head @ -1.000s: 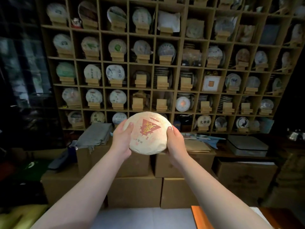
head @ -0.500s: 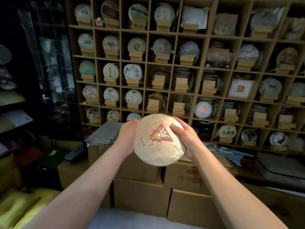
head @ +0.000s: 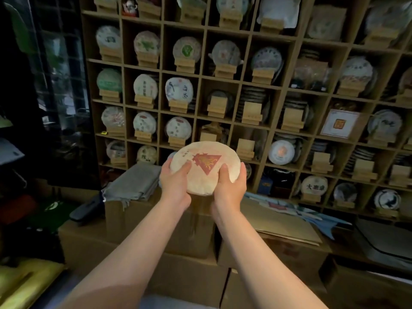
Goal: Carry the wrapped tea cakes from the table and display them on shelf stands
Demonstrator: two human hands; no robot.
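Observation:
A round tea cake (head: pixel 206 168) in cream paper with a red triangle print is held up in front of the wooden shelf wall (head: pixel 236 128). My left hand (head: pixel 176 186) grips its lower left rim, thumb on the face. My right hand (head: pixel 230 186) grips the lower right rim the same way. Just behind the cake stand bare wooden stands (head: pixel 245 148), and another bare stand (head: pixel 208 137) sits partly hidden by the cake's top edge. More bare stands (head: pixel 252 113) fill the row above.
Many wrapped cakes (head: pixel 178 89) sit on stands to the left. Stacked cardboard boxes (head: pixel 156 239) block the floor below the shelf, with folded grey cloth (head: pixel 133 184) on top. A dark flat case (head: pixel 383 237) lies at right; yellow cushions (head: pixel 24 282) at lower left.
I have stepped closer to the shelf. Both hands slid to the cake's lower rim and lifted it higher, nearer the bare stands.

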